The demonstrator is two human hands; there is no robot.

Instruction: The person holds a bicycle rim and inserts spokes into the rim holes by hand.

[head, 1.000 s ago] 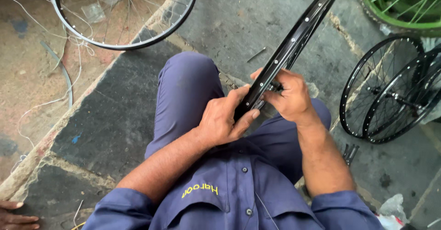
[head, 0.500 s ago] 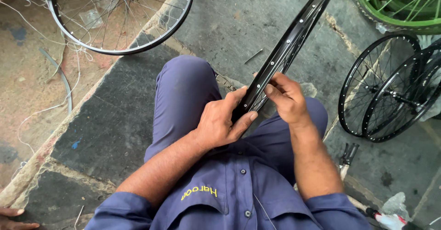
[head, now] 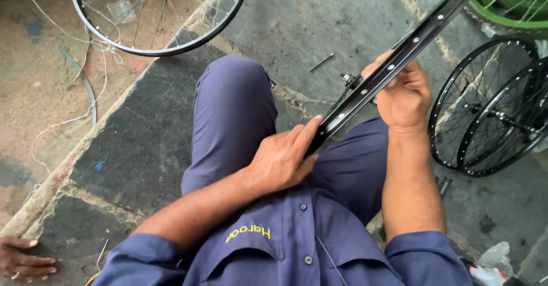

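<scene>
Head view. Item: black bicycle rim (head: 399, 55), bare of tyre, seen edge-on, slanting from the lap up toward the frame's upper right, above the person's blue-trousered thighs (head: 234, 115).
Left hand (head: 283, 159): grasping the rim's lower end, thumb lying along its edge.
Right hand (head: 404, 95): wrapped around the rim further up, fingers curled behind it; a small metal part shows just beside the rim there, too small to identify.
Right of the rim: two black spoked wheels (head: 491, 117) on the stone floor; green wheel (head: 508, 6) beyond.
Left of the rim: loose spoke (head: 322, 63), then a spoked wheel (head: 160, 12).
Far lower left of the rim: another person's hand (head: 23, 258), on the ground.
</scene>
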